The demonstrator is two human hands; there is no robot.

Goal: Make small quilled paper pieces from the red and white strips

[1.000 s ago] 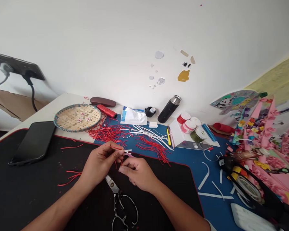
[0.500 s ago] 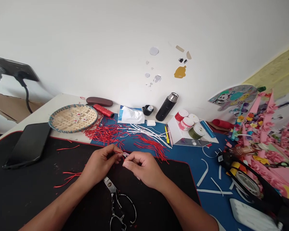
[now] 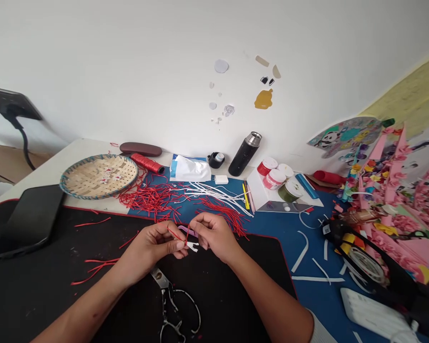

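Observation:
My left hand pinches a small white knotted piece with short split ends, between thumb and forefinger. A thin red cord runs up from this piece to my right hand, whose thumb and fingers are closed on it. Beside the right fingers shows a slim pinkish-purple item, partly hidden; its kind I cannot make out. Scissors with worn black handles lie on the black mat below my hands, their blades partly covered by the left hand. Cut red cords lie left of my wrist.
Behind the hands lie piles of red cords and white cords. A woven basket with small pieces stands left, above a phone. A black flask, ribbon spools and paper flowers are farther right.
My right hand has drawn slightly up and right, and the red cord now stretches between both hands. The white piece now shows at my left fingertips. The view has shifted a little.

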